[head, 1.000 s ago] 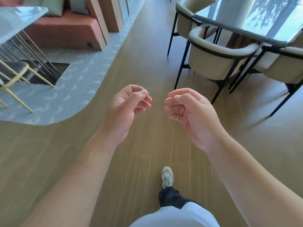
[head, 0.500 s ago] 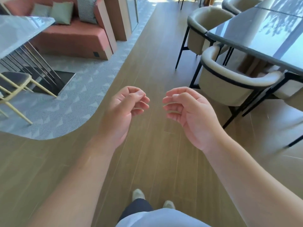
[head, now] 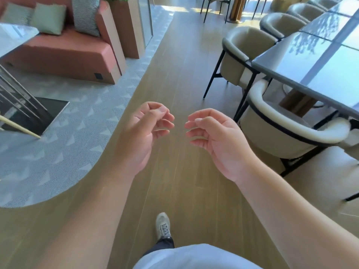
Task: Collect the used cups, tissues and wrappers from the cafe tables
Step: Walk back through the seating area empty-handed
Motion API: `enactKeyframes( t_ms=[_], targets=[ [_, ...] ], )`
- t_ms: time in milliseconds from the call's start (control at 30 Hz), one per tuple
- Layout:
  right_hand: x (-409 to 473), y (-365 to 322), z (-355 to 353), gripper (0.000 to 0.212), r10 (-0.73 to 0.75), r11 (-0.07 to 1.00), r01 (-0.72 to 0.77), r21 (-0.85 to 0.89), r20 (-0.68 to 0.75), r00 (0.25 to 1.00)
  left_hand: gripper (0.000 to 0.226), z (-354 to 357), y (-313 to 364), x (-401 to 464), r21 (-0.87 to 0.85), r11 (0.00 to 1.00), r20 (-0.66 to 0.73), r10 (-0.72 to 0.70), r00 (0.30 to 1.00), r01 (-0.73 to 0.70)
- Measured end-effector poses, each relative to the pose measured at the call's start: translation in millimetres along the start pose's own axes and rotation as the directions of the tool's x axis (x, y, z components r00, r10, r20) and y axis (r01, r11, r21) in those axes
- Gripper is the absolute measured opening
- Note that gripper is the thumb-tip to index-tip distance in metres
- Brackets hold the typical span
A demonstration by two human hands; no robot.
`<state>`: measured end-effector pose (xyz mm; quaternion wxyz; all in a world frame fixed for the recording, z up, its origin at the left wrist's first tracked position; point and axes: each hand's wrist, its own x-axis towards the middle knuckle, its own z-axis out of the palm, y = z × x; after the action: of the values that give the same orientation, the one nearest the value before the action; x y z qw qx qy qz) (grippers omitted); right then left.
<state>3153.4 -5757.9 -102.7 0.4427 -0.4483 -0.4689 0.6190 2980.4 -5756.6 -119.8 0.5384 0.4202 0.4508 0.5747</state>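
Left hand (head: 143,131) and right hand (head: 215,136) hang loosely curled, holding nothing, over the wood floor (head: 180,74). No cups, tissues or wrappers in view; glossy surface (head: 318,70) at 2 o'clock shows none. Likely light, crushable stuff: grip cups gently by the wall, pinch tissues.

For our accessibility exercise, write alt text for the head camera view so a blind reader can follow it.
Two empty hands, left hand and right hand, hang loosely curled over a wooden floor. A glass-topped table with beige chairs stands right, a pink sofa left.
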Motion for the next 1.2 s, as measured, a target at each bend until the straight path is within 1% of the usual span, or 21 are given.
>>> enactKeyframes(
  t_ms=[67,167,233,367,467,567,667,767,900,1033,1200],
  targets=[
    [38.3,-12.0,19.5,0.015,-0.011,0.999,0.011,-0.048,0.006,1.000,0.015,-20.3,10.8,42.6,-0.016,1.000,0.014,0.003,1.000,-0.002],
    [90.4,-29.3,39.0,0.015,-0.043,0.998,0.042,-0.038,-0.020,0.999,0.019,-41.4,25.1,98.2,-0.041,0.999,0.039,0.023,0.999,-0.022],
    [119.9,-36.6,45.8,0.014,-0.056,0.998,0.055,-0.031,-0.031,0.998,0.017,-49.5,31.1,128.3,-0.033,0.999,0.038,0.022,0.999,-0.021],
    [177.2,-41.4,53.0,0.021,-0.056,0.998,0.056,0.002,-0.052,0.997,0.010,-60.8,35.4,181.5,-0.010,1.000,0.053,0.008,0.999,-0.008],
    [223.8,-40.6,52.6,0.017,-0.050,0.998,0.052,0.029,-0.046,0.998,0.009,-66.4,31.9,226.1,-0.011,1.000,0.037,-0.006,0.999,0.006],
    [274.6,-37.8,41.8,0.014,-0.026,0.998,0.029,0.062,-0.050,0.998,0.008,-66.1,22.8,274.0,-0.006,0.999,0.031,-0.031,0.999,0.032],
    [334.1,-37.4,25.2,0.015,-0.019,0.995,0.024,0.098,-0.049,0.999,0.009,-58.9,16.4,331.6,0.036,0.998,0.046,-0.050,0.998,0.048],
    [400.8,-42.9,5.4,0.015,-0.020,0.991,0.025,0.129,-0.042,0.999,0.008,-47.1,17.7,399.9,0.078,0.996,0.031,-0.045,0.998,0.042],
    [491.7,-68.7,-25.4,0.015,-0.014,0.984,0.017,0.178,-0.020,1.000,0.008,-27.2,25.5,489.5,0.134,0.990,0.013,-0.035,0.999,0.033],
    [569.7,-98.1,-54.5,0.015,-0.032,0.982,0.032,0.188,-0.002,0.999,0.009,-6.9,32.1,571.2,0.131,0.991,0.001,-0.003,1.000,0.003],
    [640.7,-121.4,-81.7,0.015,-0.061,0.982,0.059,0.179,0.001,0.998,0.013,18.1,28.5,648.0,0.125,0.992,0.040,0.001,0.999,-0.006]
  ],
)
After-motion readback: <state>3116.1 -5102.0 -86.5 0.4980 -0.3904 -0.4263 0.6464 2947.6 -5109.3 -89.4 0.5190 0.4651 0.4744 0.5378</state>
